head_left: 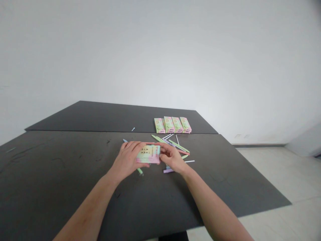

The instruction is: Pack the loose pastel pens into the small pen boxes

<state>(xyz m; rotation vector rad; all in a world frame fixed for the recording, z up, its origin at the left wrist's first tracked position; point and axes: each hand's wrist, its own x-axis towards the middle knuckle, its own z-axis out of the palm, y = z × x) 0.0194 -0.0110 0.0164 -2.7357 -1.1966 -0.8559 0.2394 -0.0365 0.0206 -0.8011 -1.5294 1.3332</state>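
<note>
Between my two hands is a small printed carton [148,154], yellow-green at the top and pink along the bottom, held above the table. My left hand [128,154] wraps its left side, thumb below and fingers along the far edge. At the right end, my right hand [173,157] grips it with the thumb bent against that end and the index finger along the far edge. Under and beside the right hand lie several slim pens, among them a green pen [179,146] and a purple pen [168,170]. Another green pen [139,171] shows below my left hand, partly hidden.
Several similar cartons [177,124] stand in a row of stacks on the dark table [75,160], toward the back right. Thin white sticks [190,161] lie among the pens. A small white piece [133,129] lies farther back. A pale wall [160,53] rises behind.
</note>
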